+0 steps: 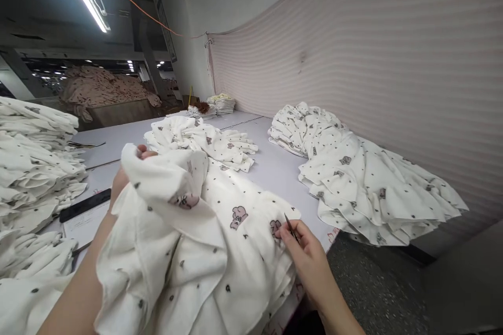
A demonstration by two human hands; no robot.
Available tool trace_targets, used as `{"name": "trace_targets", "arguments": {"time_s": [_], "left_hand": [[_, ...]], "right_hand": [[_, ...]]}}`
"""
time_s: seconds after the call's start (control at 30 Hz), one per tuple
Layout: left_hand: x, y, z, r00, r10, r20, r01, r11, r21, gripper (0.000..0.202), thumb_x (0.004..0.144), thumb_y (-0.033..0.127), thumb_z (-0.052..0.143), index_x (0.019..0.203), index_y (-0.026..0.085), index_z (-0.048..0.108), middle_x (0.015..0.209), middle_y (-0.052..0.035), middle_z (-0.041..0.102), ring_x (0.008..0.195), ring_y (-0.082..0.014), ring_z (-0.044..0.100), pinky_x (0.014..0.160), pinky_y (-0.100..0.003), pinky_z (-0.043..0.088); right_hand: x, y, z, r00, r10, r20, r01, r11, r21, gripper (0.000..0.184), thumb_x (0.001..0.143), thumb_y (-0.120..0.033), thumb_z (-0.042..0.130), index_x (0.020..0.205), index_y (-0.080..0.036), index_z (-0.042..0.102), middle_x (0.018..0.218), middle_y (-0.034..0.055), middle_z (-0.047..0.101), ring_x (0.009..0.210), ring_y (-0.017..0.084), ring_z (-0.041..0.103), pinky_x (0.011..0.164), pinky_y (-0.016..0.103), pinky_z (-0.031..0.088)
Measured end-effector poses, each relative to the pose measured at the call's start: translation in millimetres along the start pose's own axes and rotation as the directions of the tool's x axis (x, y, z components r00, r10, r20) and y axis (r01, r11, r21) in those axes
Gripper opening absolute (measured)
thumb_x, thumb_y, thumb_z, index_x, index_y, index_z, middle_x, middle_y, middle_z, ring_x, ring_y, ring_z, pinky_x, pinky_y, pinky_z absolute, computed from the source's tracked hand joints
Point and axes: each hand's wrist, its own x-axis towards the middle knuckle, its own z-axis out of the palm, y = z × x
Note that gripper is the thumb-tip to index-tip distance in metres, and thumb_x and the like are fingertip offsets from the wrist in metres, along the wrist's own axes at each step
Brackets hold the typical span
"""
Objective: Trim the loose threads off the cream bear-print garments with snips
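Observation:
My left hand (146,153) is closed on a white fabric piece (173,230) printed with pinkish-grey cartoon figures and small dark marks. It lifts one folded edge, and the cloth hides most of the fingers. My right hand (302,241) is closed on a small dark pointed tool (291,227), its tip pointing up and away; the exact kind cannot be made out. The thumb and fingertips of that hand touch the right side of the cloth, beside a printed figure. Under and behind the lifted part, more of the same fabric spreads over the pale table (267,167).
Heaped printed cloth (353,178) hangs over the table's right edge. Another bunch (196,136) lies ahead, and tall stacks (35,167) stand at left. A dark phone-like object (86,204) rests on a white pad (84,227). A striped curtain (353,47) borders the right.

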Motion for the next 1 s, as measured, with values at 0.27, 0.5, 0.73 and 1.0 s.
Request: {"name": "trace_targets", "arguments": {"time_s": [0.27,0.5,0.73,1.0], "left_hand": [[-34.5,33.6,103.0,0.784,0.075,0.617,-0.326,0.895,0.305,0.022,0.082,0.042,0.061,0.089,0.023,0.070,0.093,-0.0012,0.072,0.090,-0.0230,0.064,0.081,-0.031,0.048],[-61.7,4.6,160.4,0.572,-0.058,0.818,-0.513,0.753,0.412,0.017,0.077,0.025,0.062,0.089,0.023,0.073,0.085,-0.0060,0.071,0.074,-0.0251,0.067,0.067,-0.032,0.049],[-64.2,5.3,126.3,0.752,0.040,0.658,-0.299,0.910,0.286,0.020,0.090,0.028,0.043,0.083,0.023,0.061,0.112,-0.0041,0.059,0.086,-0.0193,0.061,0.071,-0.028,0.047],[-62.3,7.2,73.0,0.838,-0.066,0.542,-0.017,0.989,0.147,0.033,0.089,0.048,0.044,0.068,0.022,0.045,0.066,0.0034,0.047,0.062,-0.0160,0.047,0.059,-0.025,0.037]], "right_hand": [[19.5,12.4,-9.0,0.988,-0.032,-0.149,0.026,0.999,-0.044,0.022,0.079,-0.041,0.065,0.088,-0.020,0.064,0.080,0.0026,0.065,0.078,0.022,0.061,0.069,0.028,0.047],[29.7,26.9,-18.1,0.963,-0.049,-0.267,0.058,0.998,0.026,0.026,0.088,-0.042,0.052,0.100,-0.020,0.062,0.099,0.0071,0.067,0.098,0.025,0.061,0.085,0.034,0.048],[29.6,35.5,-22.9,0.982,-0.138,-0.128,0.147,0.987,0.061,0.045,0.082,-0.022,0.057,0.127,-0.024,0.057,0.133,0.0077,0.055,0.126,0.023,0.049,0.099,0.034,0.046],[10.3,8.8,12.8,0.980,-0.197,0.020,0.197,0.980,-0.006,0.047,0.074,-0.011,0.057,0.118,-0.029,0.061,0.143,0.0065,0.042,0.128,0.025,0.045,0.096,0.034,0.048]]}}
